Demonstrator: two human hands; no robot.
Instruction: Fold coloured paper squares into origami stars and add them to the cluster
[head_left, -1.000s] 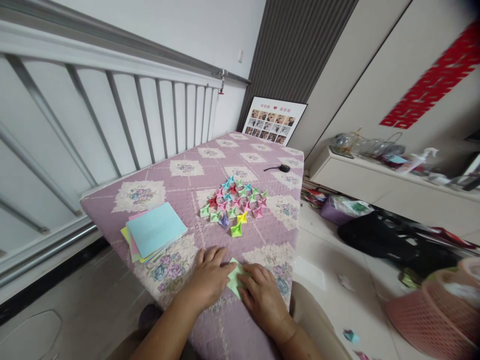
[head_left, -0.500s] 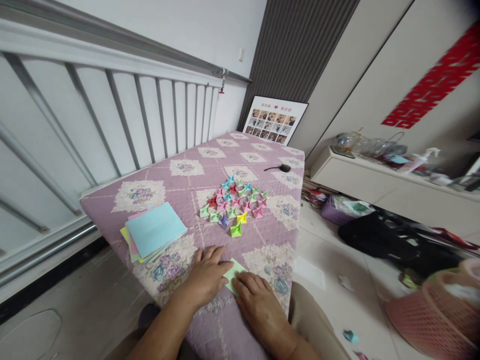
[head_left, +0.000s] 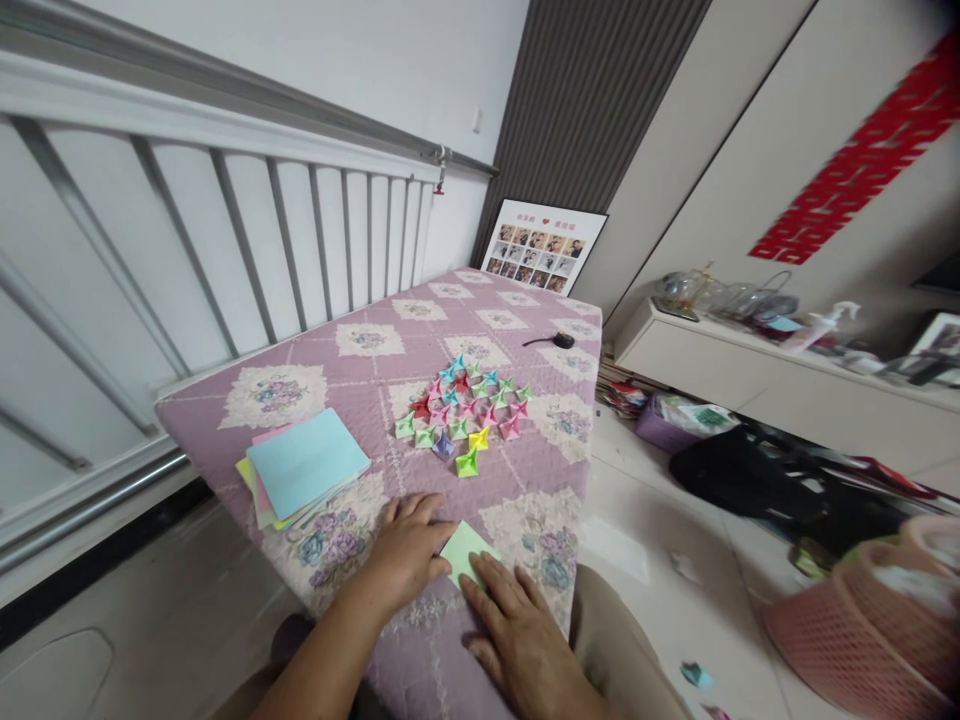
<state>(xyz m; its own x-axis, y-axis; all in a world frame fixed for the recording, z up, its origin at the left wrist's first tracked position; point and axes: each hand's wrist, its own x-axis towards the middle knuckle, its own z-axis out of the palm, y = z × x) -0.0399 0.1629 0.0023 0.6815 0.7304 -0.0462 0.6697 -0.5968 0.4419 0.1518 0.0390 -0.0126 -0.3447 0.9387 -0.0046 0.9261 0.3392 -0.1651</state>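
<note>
A light green paper (head_left: pixel 463 548) lies flat near the front of the table, between my hands. My left hand (head_left: pixel 409 550) rests on the cloth with fingers apart, its fingertips touching the paper's left edge. On the paper's lower right part lie the fingertips of my right hand (head_left: pixel 517 625), spread and flat. Beyond them stand several small folded paper pieces (head_left: pixel 466 463) in green, yellow, pink, red, blue and purple. A stack of coloured sheets (head_left: pixel 307 465), light blue on top, sits left of my left hand.
The table has a purple flowered cloth (head_left: pixel 360 385). A black object (head_left: pixel 563 340) with a strap lies towards its far right. A white railing (head_left: pixel 292 240) runs along the left. Pink baskets (head_left: pixel 862 620) stand on the floor at the right, below a cabinet (head_left: pixel 720 355).
My right hand has slid slightly down and its fingers have spread, so more of the green paper shows. My left hand has hardly moved. The view has shifted a little.
</note>
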